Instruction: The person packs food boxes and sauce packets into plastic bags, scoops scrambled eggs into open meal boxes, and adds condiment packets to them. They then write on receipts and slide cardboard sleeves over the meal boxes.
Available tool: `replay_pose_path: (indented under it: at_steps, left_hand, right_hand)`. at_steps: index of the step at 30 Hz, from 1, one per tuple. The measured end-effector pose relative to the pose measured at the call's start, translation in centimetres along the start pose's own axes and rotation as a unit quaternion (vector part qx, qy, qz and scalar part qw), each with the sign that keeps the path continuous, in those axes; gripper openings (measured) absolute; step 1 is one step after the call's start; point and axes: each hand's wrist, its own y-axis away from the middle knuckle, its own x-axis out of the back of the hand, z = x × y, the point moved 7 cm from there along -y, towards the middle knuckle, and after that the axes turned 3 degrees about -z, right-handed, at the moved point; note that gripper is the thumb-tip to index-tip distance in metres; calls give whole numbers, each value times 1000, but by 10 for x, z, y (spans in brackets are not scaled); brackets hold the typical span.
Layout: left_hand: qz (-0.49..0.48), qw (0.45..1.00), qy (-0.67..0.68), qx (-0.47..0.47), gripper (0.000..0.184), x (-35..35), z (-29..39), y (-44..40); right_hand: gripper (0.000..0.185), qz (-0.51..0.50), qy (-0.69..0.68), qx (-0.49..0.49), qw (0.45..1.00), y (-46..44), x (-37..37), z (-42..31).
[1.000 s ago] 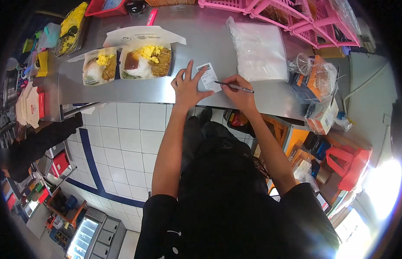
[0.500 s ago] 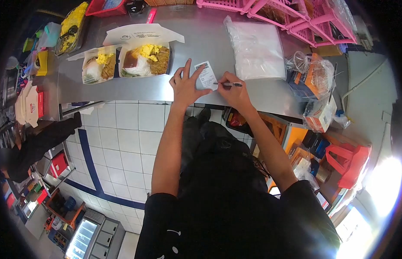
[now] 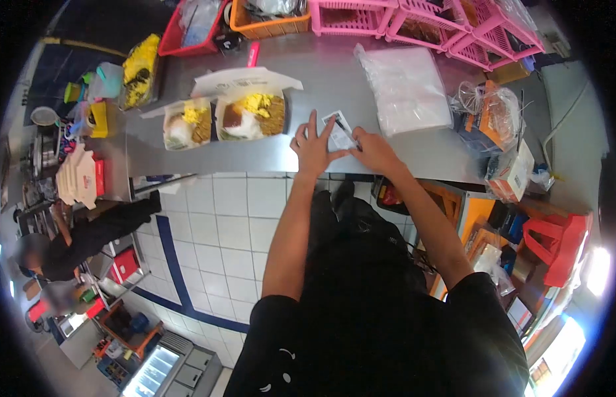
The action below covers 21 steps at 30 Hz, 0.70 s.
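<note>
Left fingers [image 3: 312, 125] spread over printed paper [image 3: 338, 140] — right fingers [image 3: 363, 137] at slim pen [image 3: 342, 126]; pinch unclear

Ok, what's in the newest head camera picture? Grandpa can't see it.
A person's left hand and right hand are at a paper slip on a metal counter, with what looks like a pen across the slip. Two open food boxes sit to the left, a white plastic pack to the right.
</note>
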Motion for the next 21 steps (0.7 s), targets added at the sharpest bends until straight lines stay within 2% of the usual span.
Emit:
replay_pose_path:
  at_steps: [2,3,5,6,8,10,12,14,16,17,19,21]
  left_hand:
    - [-21,1000,0,11,104,2,3,1]
    - [-21,1000,0,6,104,8,7,4]
    - [-15,992,118,36,111,24,11,6]
    - [-17,992,125,22,111,29,11,7]
    - [22,945,325,9,106,40,-8,26]
    - [9,854,517,56,87,32,-37,58]
    - [6,795,593,128,74,58,-57,89]
    - [-7,803,561,199,67,64,-104,123]
    - [-4,789,545,285,67,81,-143,151]
    - [0,792,543,280,67,91,-161,159]
    - [9,780,521,347,69,99,-203,176]
    - [5,794,504,341,68,114,-232,177]
  right_hand:
    - [33,27,-21,-6,999,-1,-7,1]
    - [33,40,-26,-23,999,1,-9,3]
    - [33,60,-24,-42,997,4,-12,10]
    - [33,86,-35,-24,995,8,-10,9]
    - [33,115,-52,-3,992,12,-8,4]
    - [35,119,-46,-25,991,13,-10,1]
    - [36,142,-47,-17,989,16,-3,-11]
    - [36,140,-69,-66,985,23,-1,-15]
    - [34,163,-50,-64,983,23,-6,-14]
    - [32,176,-43,-72,981,21,-9,-10]
    - [30,193,-36,-75,978,14,-17,-8]
    - [25,253,-34,-61,965,16,-18,-8]
